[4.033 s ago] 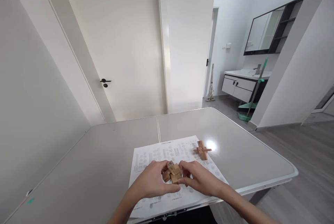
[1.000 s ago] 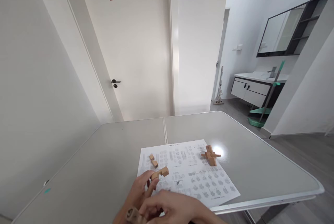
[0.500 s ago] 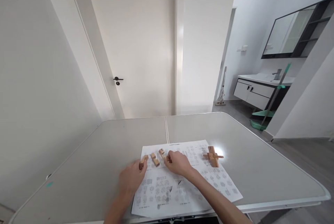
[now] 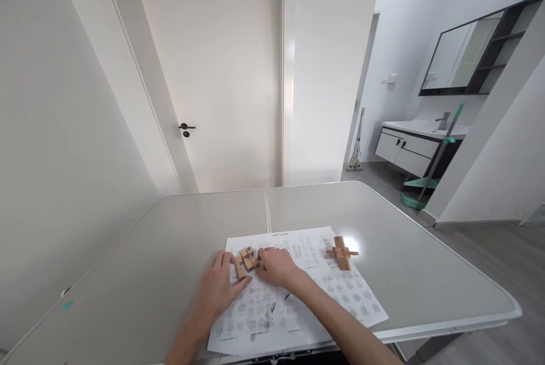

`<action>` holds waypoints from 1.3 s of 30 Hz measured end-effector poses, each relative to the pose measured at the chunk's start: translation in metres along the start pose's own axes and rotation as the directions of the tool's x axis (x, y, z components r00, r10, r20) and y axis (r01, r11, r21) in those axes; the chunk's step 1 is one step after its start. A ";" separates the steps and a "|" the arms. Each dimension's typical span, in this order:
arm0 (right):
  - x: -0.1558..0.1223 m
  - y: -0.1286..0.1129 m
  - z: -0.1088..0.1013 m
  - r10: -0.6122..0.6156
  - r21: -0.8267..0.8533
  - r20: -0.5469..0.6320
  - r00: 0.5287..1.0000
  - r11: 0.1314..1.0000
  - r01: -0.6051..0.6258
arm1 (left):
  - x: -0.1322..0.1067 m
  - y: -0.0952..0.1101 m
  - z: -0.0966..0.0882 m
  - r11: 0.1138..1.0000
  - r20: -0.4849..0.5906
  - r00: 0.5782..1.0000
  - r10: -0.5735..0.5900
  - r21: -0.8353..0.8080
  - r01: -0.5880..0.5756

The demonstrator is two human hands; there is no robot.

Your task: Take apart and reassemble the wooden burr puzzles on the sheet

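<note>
Several notched wooden puzzle pieces [image 4: 249,259] lie pushed close together on a printed paper sheet [image 4: 306,328]. My left hand [image 4: 219,284] is on their left side, its thumb and forefinger at the two ends of the leftmost notched piece [image 4: 240,269]. From the right, my right hand [image 4: 276,266] reaches in with curled fingers and pinches the right end of a piece in the group; its fingertips are partly hidden. Farther right, an interlocked wooden cross [image 4: 341,252] rests near the paper's right edge, apart from both hands.
The paper lies on a grey table [image 4: 204,214] with a pale rim and a seam down its middle. Beyond stands a white door [image 4: 230,98]. To the right are a washbasin cabinet [image 4: 406,149], a mop [image 4: 357,143] and a green dustpan [image 4: 413,200].
The separate wooden pieces have been brought together into one tight group. My right hand has moved left with its piece, and my left hand has opened wider around the left piece.
</note>
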State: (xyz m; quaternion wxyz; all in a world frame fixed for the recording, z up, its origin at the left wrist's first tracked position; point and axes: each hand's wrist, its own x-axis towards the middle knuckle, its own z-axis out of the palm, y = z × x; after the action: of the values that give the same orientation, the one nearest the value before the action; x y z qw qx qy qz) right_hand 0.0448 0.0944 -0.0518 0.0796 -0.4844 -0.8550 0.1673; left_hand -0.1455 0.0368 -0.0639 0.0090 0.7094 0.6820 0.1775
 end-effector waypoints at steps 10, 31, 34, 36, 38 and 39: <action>-0.095 0.061 -0.049 -0.145 0.179 -0.036 0.989 0.973 0.149 | 0.033 0.001 0.028 0.956 -0.036 0.962 0.272 -0.108 -0.274; -0.138 0.188 -0.022 0.647 0.657 -0.292 0.704 0.671 -0.344 | 0.047 0.005 0.040 0.962 -0.266 0.928 0.261 -0.009 -0.273; -0.124 0.187 -0.018 0.653 0.718 -0.264 0.710 0.625 -0.308 | 0.035 0.032 0.032 0.925 -0.244 0.906 0.346 -0.074 -0.373; -0.120 0.180 -0.016 0.636 0.754 -0.261 0.726 0.604 -0.257 | 0.027 0.054 0.026 0.899 -0.173 0.908 0.382 -0.158 -0.408; -0.119 0.168 -0.014 0.595 0.789 -0.256 0.762 0.583 -0.191 | 0.020 0.077 0.021 0.867 -0.106 0.908 0.406 -0.269 -0.419; -0.121 0.161 -0.012 0.566 0.803 -0.250 0.785 0.574 -0.158 | 0.017 0.088 0.020 0.848 -0.083 0.907 0.413 -0.327 -0.416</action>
State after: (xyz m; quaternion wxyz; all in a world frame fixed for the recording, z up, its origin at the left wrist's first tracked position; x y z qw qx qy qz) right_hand 0.2397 0.0700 -0.0958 0.4436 -0.6035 -0.5365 0.3888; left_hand -0.0553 0.0514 -0.0560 0.0887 0.8267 0.4722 0.2927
